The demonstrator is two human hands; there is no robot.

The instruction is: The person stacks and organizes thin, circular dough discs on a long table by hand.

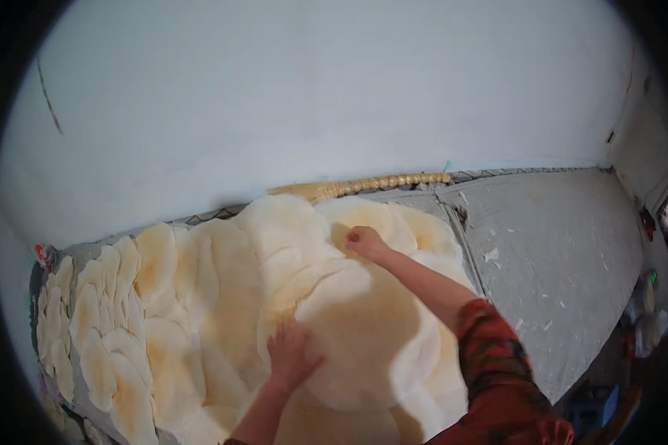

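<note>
Large, thin, round flatbreads (356, 334), cream-coloured with browned patches, overlap in layers over a grey cloth. My left hand (292, 353) rests on them near the lower middle, its fingers spread and nothing visible in its grasp. Farther up and to the right, my right hand (364, 242) is curled over a browned part of another flatbread (362, 214). Its fingertips are tucked under, so whether they pinch an edge cannot be told. Smaller, narrower-looking pieces (86, 317) overlap at the left.
A straw broom (389, 182) with a bound handle lies along the foot of the pale wall (334, 100). At the right, the grey cloth (545, 267) bears white flakes and has a ridged fold. A blue crate-like object (593, 409) stands low at the right.
</note>
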